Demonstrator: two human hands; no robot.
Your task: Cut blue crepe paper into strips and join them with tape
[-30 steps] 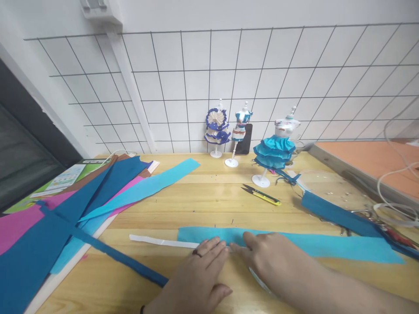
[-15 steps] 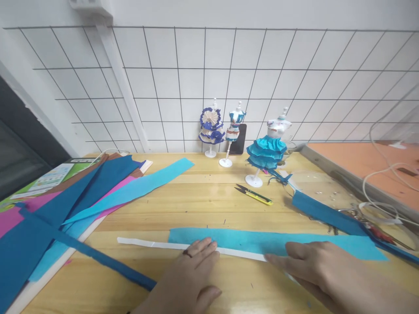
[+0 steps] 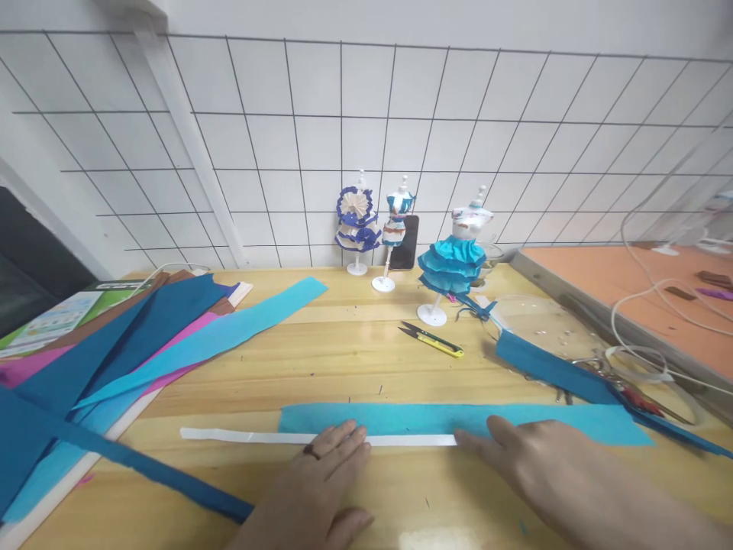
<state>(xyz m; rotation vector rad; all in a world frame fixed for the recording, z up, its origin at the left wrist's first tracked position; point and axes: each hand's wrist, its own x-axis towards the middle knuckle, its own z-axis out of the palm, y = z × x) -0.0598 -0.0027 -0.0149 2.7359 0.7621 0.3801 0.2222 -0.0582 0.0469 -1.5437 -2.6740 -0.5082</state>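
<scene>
Along the wooden surface (image 3: 366, 344) a narrow white tape strip (image 3: 240, 437) runs left to right, edging the turquoise crepe-paper band (image 3: 458, 418); the left hand (image 3: 321, 481) lies flat, fingers together, on its middle. Right hand (image 3: 532, 466), fingers extended, presses the strip's right end.

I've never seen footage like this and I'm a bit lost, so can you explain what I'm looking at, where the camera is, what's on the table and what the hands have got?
The camera sits on a person's head, looking forward and down at their own two bare hands; there is no machine. The left hand lies flat, its fingertips on a white strip that runs along the near edge of a light blue paper band. The right hand presses flat where strip and band meet. Neither hand grips anything. On the wooden table also lie coloured paper sheets, yellow snips and three small dress forms in paper dresses.
</scene>
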